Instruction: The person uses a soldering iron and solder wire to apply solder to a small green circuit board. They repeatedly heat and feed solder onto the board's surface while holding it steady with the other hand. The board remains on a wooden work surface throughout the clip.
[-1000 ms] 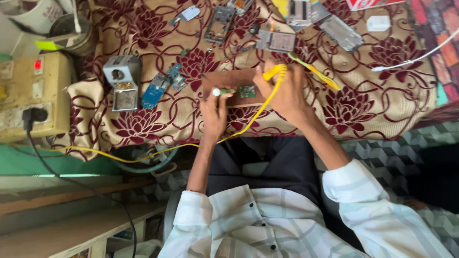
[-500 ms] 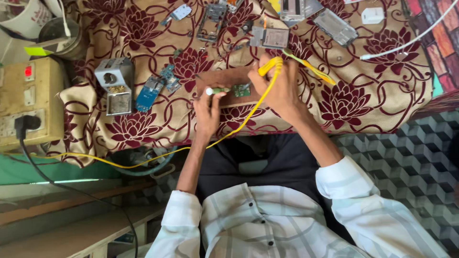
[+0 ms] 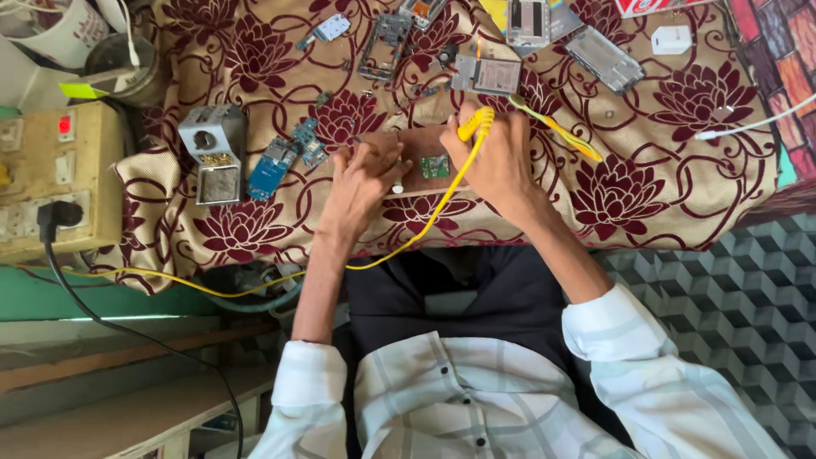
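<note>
You're gripping the yellow-handled soldering iron in your right hand, fingers clenched round the grip, tip pointing down toward the small green circuit board. The board is lying just left of that hand, on the brown wooden block, btwn both hands. Your left hand is resting on the block's left edge, fingers curled and pinching a small white-tipped thing; can't tell what it is.

Board looks light, thin, stiff and fragile, w/ tiny parts on top, so you'd best be pinning it by the bare edges, not the face. It'll likely be sliding on the wood if nudged. The iron's yellow cord is trailing under your left wrist and off to the left; soft and springy, it's apt to be tugging the handle.

Further left of your left hand, a metal stand and a blue board are sitting on the flowered cloth.
</note>
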